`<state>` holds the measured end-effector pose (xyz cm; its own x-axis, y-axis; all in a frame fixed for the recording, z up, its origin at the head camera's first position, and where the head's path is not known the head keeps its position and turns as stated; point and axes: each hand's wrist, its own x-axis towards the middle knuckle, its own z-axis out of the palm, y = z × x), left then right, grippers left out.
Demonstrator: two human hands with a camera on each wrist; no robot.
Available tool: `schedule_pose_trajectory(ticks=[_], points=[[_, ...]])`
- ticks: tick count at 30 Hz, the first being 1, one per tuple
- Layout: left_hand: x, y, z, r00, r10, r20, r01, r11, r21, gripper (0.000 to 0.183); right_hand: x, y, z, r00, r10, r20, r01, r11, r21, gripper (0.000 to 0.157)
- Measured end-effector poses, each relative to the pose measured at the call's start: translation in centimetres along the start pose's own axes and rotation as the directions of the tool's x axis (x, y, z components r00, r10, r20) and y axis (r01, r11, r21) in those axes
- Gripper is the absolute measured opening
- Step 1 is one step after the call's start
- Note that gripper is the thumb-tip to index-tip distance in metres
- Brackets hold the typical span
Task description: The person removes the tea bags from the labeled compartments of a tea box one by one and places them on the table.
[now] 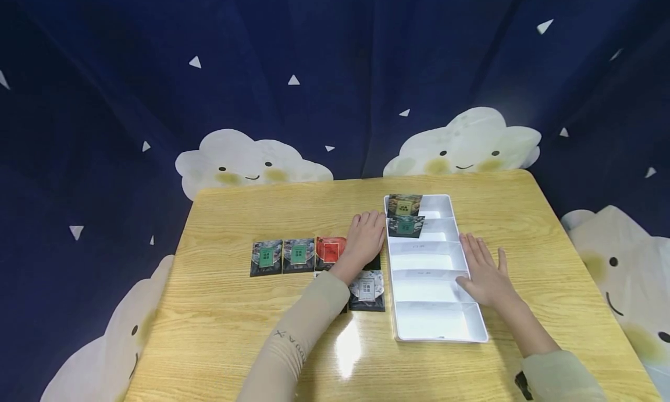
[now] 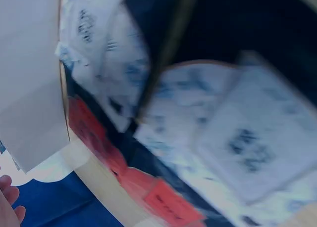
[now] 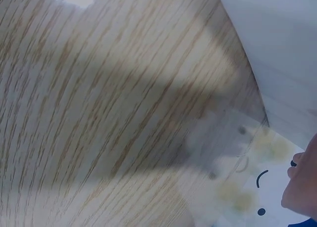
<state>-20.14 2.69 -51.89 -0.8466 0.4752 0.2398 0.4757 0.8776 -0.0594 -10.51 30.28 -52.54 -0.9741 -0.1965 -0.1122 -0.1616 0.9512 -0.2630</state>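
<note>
A white tray divided into several compartments stands on the table. At its far end are a packet with a gold label and one with a green label. My left hand is at the tray's left side above the packets, with nothing visible in it; its fingertips show in the left wrist view. Under that arm lie a red packet and a white-topped packet, partly covering others. My right hand lies along the tray's right wall, fingers straight.
Two green-labelled packets lie side by side left of the red one. The wooden table meets a dark blue curtain with clouds and triangles at the back. A dark object is at the right wrist.
</note>
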Motion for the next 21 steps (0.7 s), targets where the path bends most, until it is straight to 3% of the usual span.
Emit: schedule_pose_trajectory(ticks=[8, 21], points=[[2.7, 2.1, 0.0, 0.996, 0.004, 0.091, -0.009, 0.999, 0.05, 0.034, 0.1, 0.1, 0.4, 1.0, -0.001, -0.007, 0.001, 1.0, -0.005, 0.09], [4.2, 4.7, -0.1, 0.987, -0.002, 0.161, -0.008, 0.998, 0.061, 0.039, 0.1, -0.1, 0.1, 1.0, 0.006, 0.009, -0.006, 1.0, 0.008, 0.09]])
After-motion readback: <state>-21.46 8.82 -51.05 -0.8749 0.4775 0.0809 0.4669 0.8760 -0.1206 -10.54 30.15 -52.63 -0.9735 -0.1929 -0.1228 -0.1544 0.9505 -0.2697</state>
